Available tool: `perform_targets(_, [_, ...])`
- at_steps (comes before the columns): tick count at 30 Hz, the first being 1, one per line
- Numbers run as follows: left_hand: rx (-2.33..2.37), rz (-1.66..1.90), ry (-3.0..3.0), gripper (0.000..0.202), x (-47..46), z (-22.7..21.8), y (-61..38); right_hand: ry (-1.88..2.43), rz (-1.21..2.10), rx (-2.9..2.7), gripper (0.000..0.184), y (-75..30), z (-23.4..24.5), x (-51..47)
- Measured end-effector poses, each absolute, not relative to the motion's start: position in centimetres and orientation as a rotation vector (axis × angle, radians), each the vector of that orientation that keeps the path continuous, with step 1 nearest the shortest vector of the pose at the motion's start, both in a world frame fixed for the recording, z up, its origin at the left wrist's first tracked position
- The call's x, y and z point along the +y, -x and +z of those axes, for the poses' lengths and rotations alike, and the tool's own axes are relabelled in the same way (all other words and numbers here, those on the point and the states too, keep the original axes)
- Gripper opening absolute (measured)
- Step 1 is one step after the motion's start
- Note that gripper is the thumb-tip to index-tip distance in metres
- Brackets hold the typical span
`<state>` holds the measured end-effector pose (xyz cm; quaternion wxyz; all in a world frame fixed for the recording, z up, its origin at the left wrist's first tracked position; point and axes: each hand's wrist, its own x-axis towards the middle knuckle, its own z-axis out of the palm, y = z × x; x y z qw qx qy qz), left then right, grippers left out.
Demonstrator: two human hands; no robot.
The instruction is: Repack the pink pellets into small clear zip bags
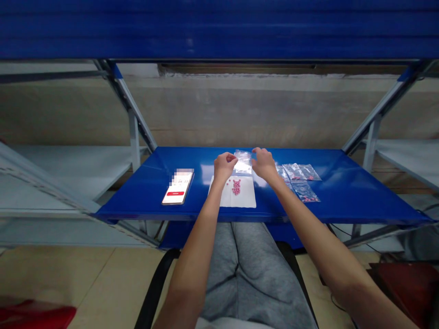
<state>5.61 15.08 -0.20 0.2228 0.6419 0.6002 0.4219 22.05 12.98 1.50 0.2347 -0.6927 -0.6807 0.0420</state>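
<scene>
My left hand (225,167) and my right hand (265,164) are raised above a blue metal shelf (133,203), pinching the top corners of a small clear plastic bag (243,161). The bag hangs between them, creased and apparently empty. Below my left hand lies a white paper sheet (240,201) bearing a heap of small pink beads (236,187). To the right of my right hand lie several clear bags holding pink beads (297,172).
A smartphone (178,188) with a lit screen lies on the shelf's left. A blue shelf beam (219,32) runs overhead, and grey steel uprights (377,114) stand at both sides. My grey-trousered knees (240,256) and a black chair lie below the shelf's front edge.
</scene>
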Motion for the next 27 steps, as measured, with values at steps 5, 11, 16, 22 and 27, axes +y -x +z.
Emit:
perform_targets(5, [1.337,1.356,-1.635,0.003,9.9,0.8,-5.3,1.637,-0.115,-2.135,0.084,-20.4,4.1,8.1])
perform_targets(11, [1.181,1.333,-1.458,0.004,2.7,0.1,-4.1,1.564,0.106,-2.26,0.05,-18.4,4.1,2.3])
perform_targets(16, [1.213,1.284,-1.386,0.011,0.6,-0.4,-2.8,1.56,0.278,-2.186,0.058,-17.1,1.7,-0.7])
perform_targets(22, [1.183,1.258,-1.388,0.013,0.5,-0.6,-3.3,1.551,0.282,-2.012,0.057,-17.6,-0.1,-1.3])
perform_targets(27, [1.134,1.164,-1.415,0.02,0.7,-1.8,-3.4,1.604,0.302,-1.985,0.053,-18.3,-1.1,-1.5])
